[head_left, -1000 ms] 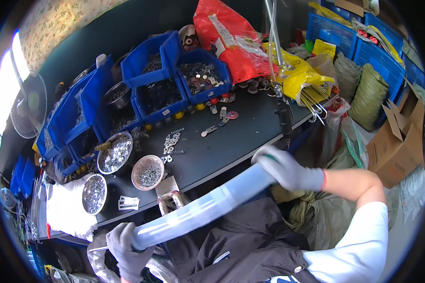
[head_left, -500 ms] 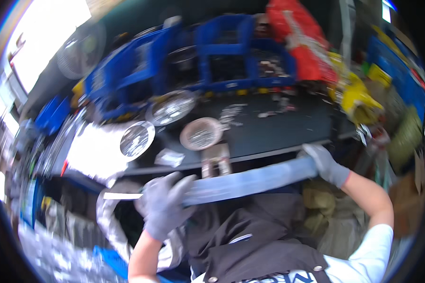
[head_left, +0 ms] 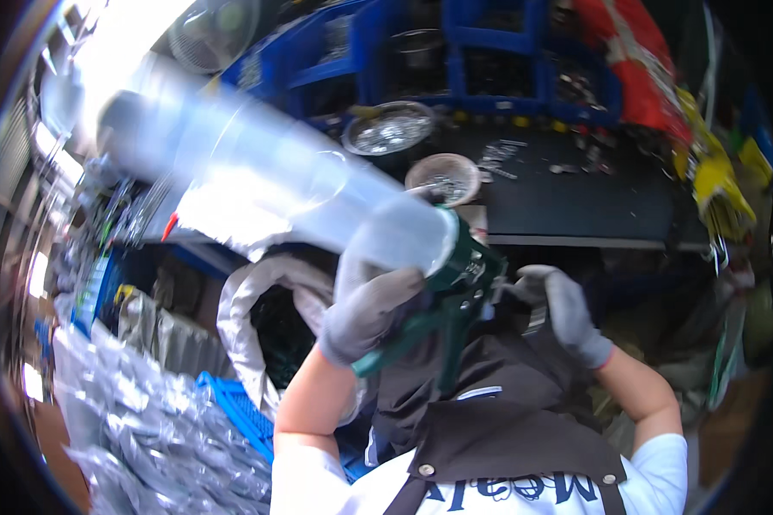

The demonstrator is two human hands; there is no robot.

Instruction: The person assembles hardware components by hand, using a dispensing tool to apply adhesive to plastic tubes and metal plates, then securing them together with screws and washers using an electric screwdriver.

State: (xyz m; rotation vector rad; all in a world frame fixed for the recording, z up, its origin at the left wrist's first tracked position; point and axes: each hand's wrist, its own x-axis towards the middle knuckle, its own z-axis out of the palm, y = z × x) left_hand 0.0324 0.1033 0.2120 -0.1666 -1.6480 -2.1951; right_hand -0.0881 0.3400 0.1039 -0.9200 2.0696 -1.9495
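My left hand (head_left: 371, 316), in a grey glove, is closed around the green handle part of a tool like a caulking gun (head_left: 465, 287). From its green metal frame a long, wide translucent tube (head_left: 318, 184) slants up to the far left, ending in a blurred dark cap (head_left: 122, 124). Green levers hang below the frame, by my left palm. Beside the frame's right end is my right hand (head_left: 567, 313), also gloved in grey. Its fingers are curled near a small silvery part, partly hidden; what it grips cannot be made out.
Behind stands a dark bench (head_left: 567, 193) with a bowl of small metal parts (head_left: 445, 178), a metal dish (head_left: 391, 129) and loose pieces. Blue bins (head_left: 498, 81) line its back. A red bag (head_left: 640, 64) lies right; clear plastic packs (head_left: 155, 421) are at lower left.
The translucent tube, earlier level between both hands, now slants up to the left. The green frame has come into sight at my left hand. My view has shifted left and down.
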